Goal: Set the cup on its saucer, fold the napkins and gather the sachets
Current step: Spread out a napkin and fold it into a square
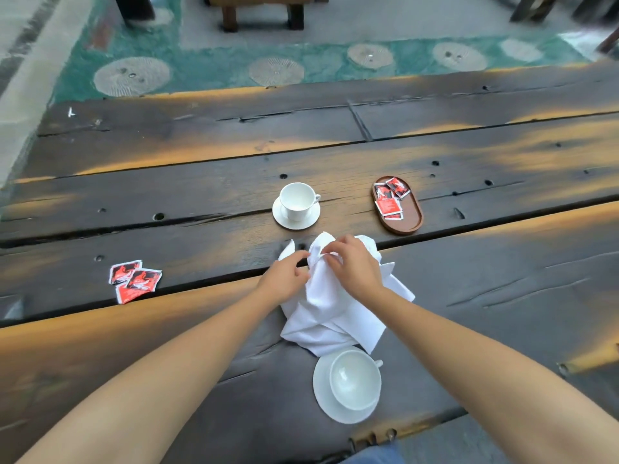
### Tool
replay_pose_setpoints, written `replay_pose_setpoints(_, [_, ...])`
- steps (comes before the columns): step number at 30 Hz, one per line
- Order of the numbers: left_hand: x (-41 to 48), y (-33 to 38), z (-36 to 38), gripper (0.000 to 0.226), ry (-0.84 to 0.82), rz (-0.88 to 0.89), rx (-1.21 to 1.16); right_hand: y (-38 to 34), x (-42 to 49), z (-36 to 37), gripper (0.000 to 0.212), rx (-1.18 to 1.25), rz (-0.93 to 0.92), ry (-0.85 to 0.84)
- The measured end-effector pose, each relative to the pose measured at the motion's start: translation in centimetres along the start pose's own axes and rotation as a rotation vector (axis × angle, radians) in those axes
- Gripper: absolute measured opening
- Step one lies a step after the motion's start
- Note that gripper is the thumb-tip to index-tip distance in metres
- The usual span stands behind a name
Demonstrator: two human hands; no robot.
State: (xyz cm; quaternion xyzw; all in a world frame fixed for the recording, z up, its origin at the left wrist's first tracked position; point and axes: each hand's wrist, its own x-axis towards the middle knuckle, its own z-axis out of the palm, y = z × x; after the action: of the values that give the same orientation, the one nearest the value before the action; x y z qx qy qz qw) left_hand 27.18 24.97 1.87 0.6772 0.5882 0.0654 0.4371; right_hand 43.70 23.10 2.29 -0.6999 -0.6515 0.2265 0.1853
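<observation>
A crumpled white napkin (330, 309) lies in the middle of the dark wooden table (502, 296). My left hand (284, 277) pinches its left edge and my right hand (355, 266) pinches its upper fold. A white cup (354, 380) stands on its saucer (323, 393) close to me. Farther away, a second white cup (297, 199) rests on a saucer (284, 220). Three red sachets (134, 280) lie loose on the left. Several more red sachets (388, 197) sit in an oval wooden tray (410, 217) on the right.
The table is made of rough planks with gaps and holes. Its near edge runs just below the closer saucer. Beyond the far edge is a green floor with round stepping stones (132, 75) and the legs of a wooden bench (261, 11).
</observation>
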Motion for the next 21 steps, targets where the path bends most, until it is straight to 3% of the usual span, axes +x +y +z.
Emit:
replay_pose_setpoints(4, [-2.0,1.3,-1.3,0.015,-0.033,0.058,0.152,-1.9,-0.9,-1.4,0.015,-0.048,-0.064,0.027])
replay_pose_setpoints(12, [-5.7,3.5,-5.5,0.033,0.102,0.190,0.308,-5.1,0.2,-5.5,0.019,-0.172,-0.206,0.093])
replay_pose_setpoints(17, [-6.5,5.8,-7.8,0.045,0.154,0.223,0.068,-6.8,2.1,-8.2,0.024,-0.118,-0.254,0.114])
replay_pose_setpoints(21, [-7.3,7.2,-9.8,0.041,0.241,0.250,0.005,-8.3,3.3,-11.1,0.033,-0.213,-0.405,0.131])
